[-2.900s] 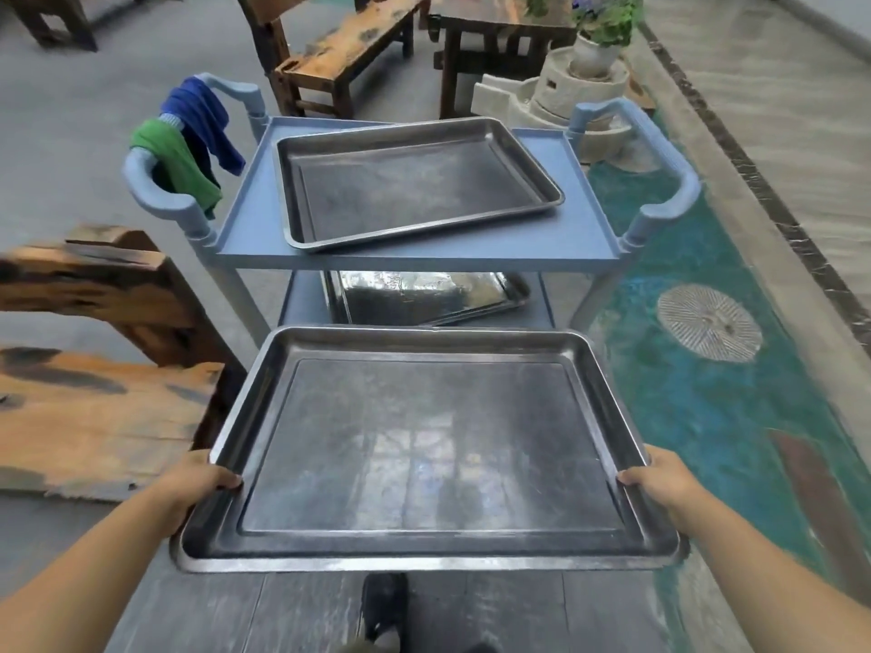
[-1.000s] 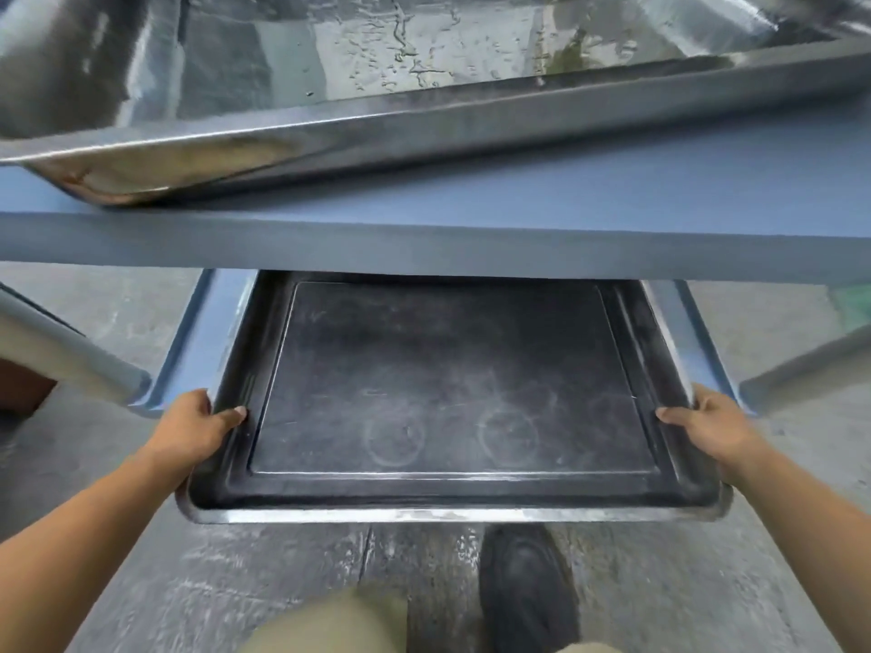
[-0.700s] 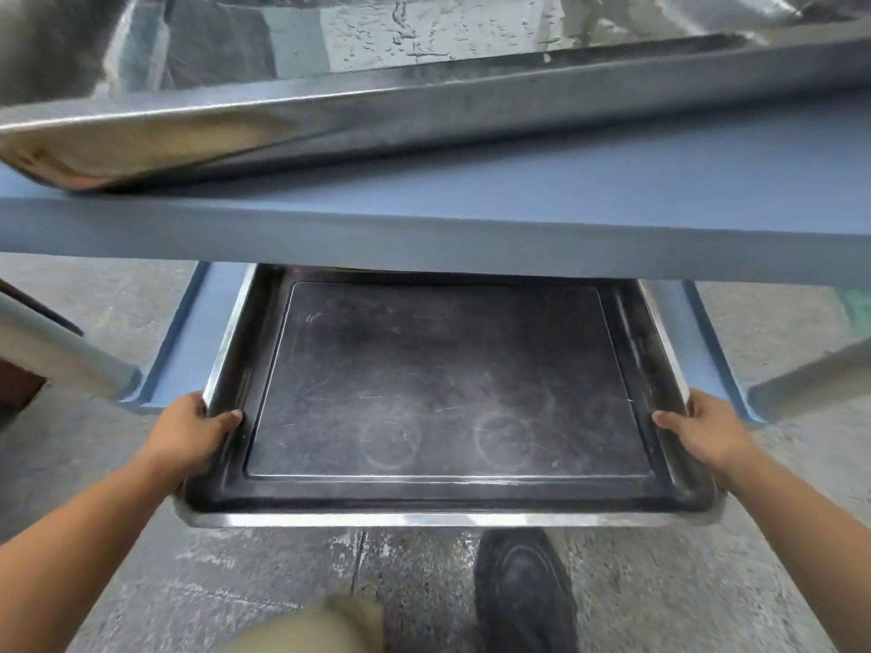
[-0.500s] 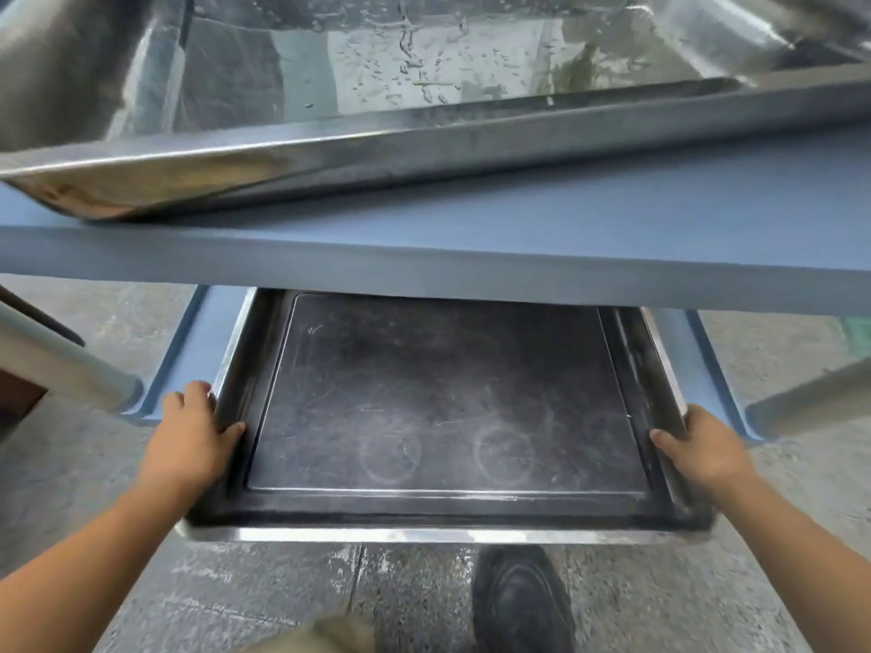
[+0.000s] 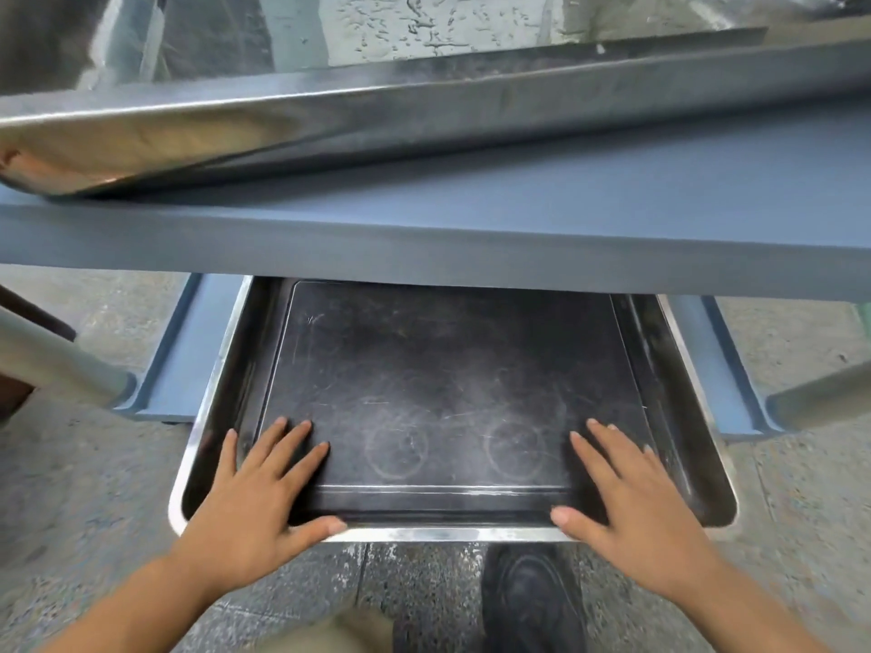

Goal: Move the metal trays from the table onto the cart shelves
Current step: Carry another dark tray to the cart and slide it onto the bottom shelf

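Observation:
A dark metal tray [image 5: 447, 379] lies on the blue cart's lower shelf [image 5: 188, 360], its near end sticking out past the shelf edge. My left hand [image 5: 254, 497] rests flat on the tray's near left corner with fingers spread. My right hand [image 5: 631, 497] lies flat on the near right corner, fingers also spread. Neither hand grips the rim. Another metal tray [image 5: 330, 110] sits on the cart's upper shelf [image 5: 518, 219], which hides the lower tray's far end.
Grey cart legs slant down at the left [image 5: 56, 369] and right [image 5: 820, 398]. My black shoe [image 5: 528, 600] stands on the speckled concrete floor just below the tray's near edge. A dark wooden piece shows at the far left.
Both hands let go of the tray's side rims and moved inward onto its near end, palms flat. The tray went from carried in front of the cart onto the lower shelf.

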{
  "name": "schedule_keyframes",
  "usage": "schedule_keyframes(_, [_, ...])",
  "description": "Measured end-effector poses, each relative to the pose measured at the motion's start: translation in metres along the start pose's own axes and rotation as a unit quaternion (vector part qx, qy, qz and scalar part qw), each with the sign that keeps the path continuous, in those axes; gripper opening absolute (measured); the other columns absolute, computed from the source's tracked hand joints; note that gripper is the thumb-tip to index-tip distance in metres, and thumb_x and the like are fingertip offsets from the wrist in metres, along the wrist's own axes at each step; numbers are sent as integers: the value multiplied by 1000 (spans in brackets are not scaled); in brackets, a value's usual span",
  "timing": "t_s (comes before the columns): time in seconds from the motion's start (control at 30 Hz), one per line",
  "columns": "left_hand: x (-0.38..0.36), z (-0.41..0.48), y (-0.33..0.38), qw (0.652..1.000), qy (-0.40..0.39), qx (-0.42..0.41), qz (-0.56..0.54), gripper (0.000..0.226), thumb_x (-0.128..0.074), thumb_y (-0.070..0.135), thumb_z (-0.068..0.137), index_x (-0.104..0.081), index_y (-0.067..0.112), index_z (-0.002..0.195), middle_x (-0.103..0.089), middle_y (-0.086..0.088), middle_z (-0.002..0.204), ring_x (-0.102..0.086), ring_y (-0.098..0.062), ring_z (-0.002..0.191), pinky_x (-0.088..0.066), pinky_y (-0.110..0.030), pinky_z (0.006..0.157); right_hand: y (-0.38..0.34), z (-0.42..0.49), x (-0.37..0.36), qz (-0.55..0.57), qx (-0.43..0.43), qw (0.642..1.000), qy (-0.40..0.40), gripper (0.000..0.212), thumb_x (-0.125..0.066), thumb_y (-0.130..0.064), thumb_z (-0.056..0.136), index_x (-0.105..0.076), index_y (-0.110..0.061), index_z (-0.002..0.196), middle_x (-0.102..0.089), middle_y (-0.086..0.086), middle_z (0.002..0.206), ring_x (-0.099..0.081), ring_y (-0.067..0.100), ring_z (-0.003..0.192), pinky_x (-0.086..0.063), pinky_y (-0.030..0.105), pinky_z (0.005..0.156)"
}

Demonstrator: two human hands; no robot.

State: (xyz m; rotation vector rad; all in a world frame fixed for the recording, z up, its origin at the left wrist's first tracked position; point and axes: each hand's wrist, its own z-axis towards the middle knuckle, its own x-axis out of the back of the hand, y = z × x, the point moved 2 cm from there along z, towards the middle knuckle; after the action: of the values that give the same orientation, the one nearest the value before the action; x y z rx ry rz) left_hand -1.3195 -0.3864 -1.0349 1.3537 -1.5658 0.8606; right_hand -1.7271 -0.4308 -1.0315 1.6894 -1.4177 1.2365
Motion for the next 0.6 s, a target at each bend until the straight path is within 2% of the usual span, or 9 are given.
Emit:
schedule_keyframes(0.07, [-2, 2, 0, 1000, -20, 0, -2, 112, -17, 98, 68, -18, 29, 156, -3, 0, 165, 6, -25, 152, 2, -54, 119, -2, -1, -9, -14, 10, 999, -34, 106, -1, -97, 66, 11, -35, 152, 19, -10, 162, 20, 7, 146, 2, 37, 120])
schedule_keyframes(0.13, [-7, 1, 3, 999, -36, -2, -13, 119, -15, 102, 62, -6, 29, 156, 12, -2, 163, 16, -26, 150, -2, -52, 121, -1, -1, -11, -20, 13, 999, -44, 107, -3, -99, 64, 18, -37, 149, 26, -10, 159, 26, 8, 144, 4, 37, 120])
schedule_keyframes(0.2, [-10, -1, 7, 999, -43, 2, -17, 123, -13, 103, 60, 0, 27, 156, 17, -4, 162, 19, -28, 149, -7, -51, 121, -1, -3, -12, -34, 18, 997, -63, 111, -5, -101, 61, 20, -38, 149, 33, -8, 157, 31, 12, 144, 5, 40, 122])
schedule_keyframes(0.33, [-13, 2, 10, 999, -39, 17, -11, 123, -8, 103, 59, 1, 27, 157, 17, -5, 163, 17, -28, 150, -8, -51, 121, -2, 0, -14, -46, 21, 996, -72, 115, -6, -102, 60, 21, -36, 150, 37, -5, 155, 33, 16, 144, 6, 43, 122])
schedule_keyframes(0.6, [-5, 28, 2, 1000, -14, 11, -13, 121, -8, 102, 61, -7, 28, 157, 5, -4, 165, 6, -27, 152, -14, -50, 122, 5, 23, -7, -35, 18, 998, -45, 115, -7, -102, 60, 11, -37, 153, 24, -4, 161, 23, 15, 147, 2, 42, 121])
